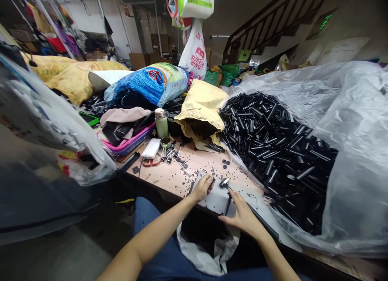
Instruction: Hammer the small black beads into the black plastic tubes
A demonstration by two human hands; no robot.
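Note:
My left hand (202,188) is closed above a grey plate (216,198) at the table's front edge. Its fingers are curled in, with something small and dark at their tips that I cannot make out. My right hand (242,213) has its thumb and fingers spread apart. A short black tube (228,205) lies in the gap between them; whether the fingers touch it is unclear. Just beyond the right fingertips is a tool with a black head (224,182) and a shiny metal shaft. Tiny black pieces (209,167) are strewn over the tabletop around both hands.
A large heap of black tubes (266,131) in clear plastic sheeting fills the right side. Behind stand a yellow sack (203,101), a green thermos (161,124) and a pink-purple basket (130,141). A white power bank (150,148) lies left. An open white bag (201,248) hangs below the edge.

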